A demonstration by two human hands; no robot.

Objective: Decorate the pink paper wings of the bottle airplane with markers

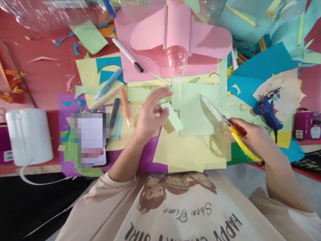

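Note:
My left hand (153, 115) pinches a small pale green paper strip (175, 119) between thumb and finger, while its other fingers curl above. In my right hand (255, 135) is a pair of scissors (243, 147) with red and yellow handles. Their blades point up and left over a light green paper sheet (200, 115), apart from the strip. Beyond my left hand lies a clear plastic bottle (177, 62), its neck towards me and pink paper (178, 23) wrapped around its body. Cream paper sheets (185, 150) lie under the work.
Several markers (125, 107) and a phone (94, 140) lie to the left, near a white pouch (30, 137). A blue glue gun (268, 112) rests on scrap paper at the right. Blue paper (263, 67) and cut scraps surround the work.

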